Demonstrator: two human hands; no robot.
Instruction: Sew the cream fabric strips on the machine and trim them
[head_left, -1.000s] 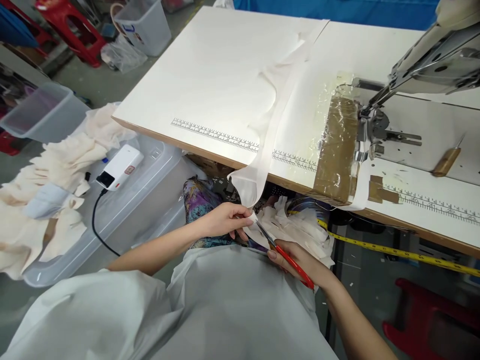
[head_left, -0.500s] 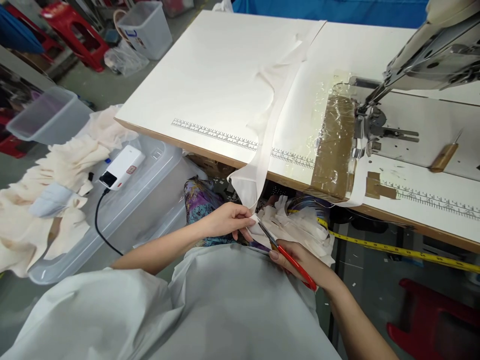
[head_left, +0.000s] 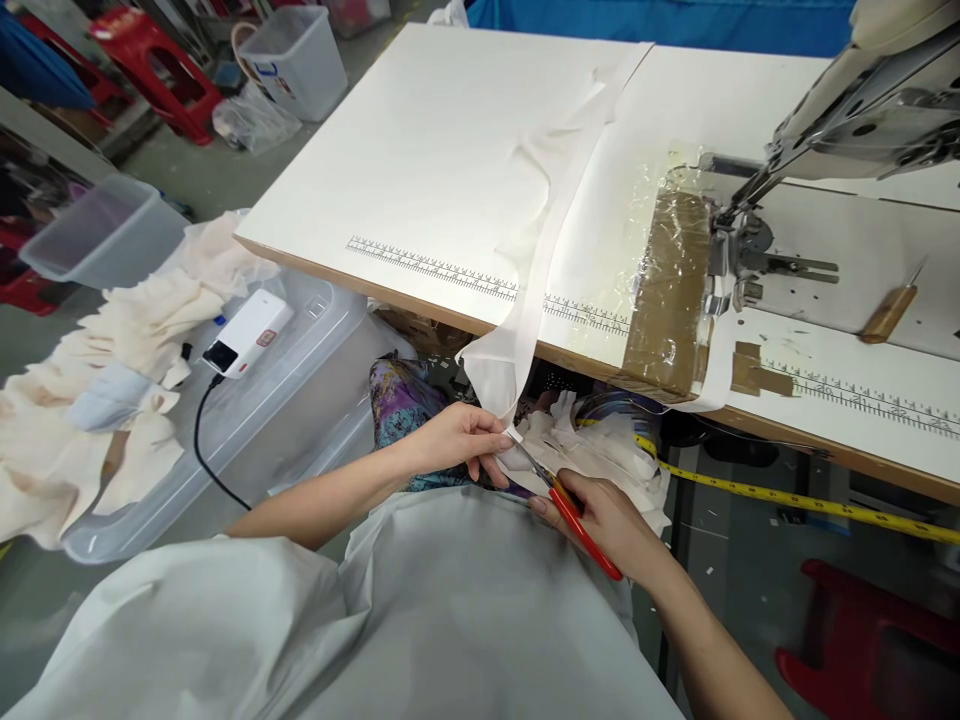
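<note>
A long pale fabric piece (head_left: 546, 230) lies across the white table and hangs over its front edge. Below that edge my left hand (head_left: 465, 442) pinches the fabric's lower end between thumb and fingers. My right hand (head_left: 600, 515) holds the scissors (head_left: 576, 518) by their red handles, with the blades pointing up and left to the fabric by my left fingertips. More pale fabric (head_left: 600, 450) is bunched beneath the table edge, behind the scissors.
A sewing machine (head_left: 757, 220) stands on the table's right, with a wooden-handled awl (head_left: 890, 312) beside it. A yellow measuring tape (head_left: 787, 505) hangs below the edge. At left, a lidded plastic box (head_left: 300, 400) carries fabric pieces (head_left: 135, 330) and a white device (head_left: 249, 333).
The scissors have turned slightly in my right hand, and their red handles have shifted a little left. My left hand keeps its pinch at nearly the same spot.
</note>
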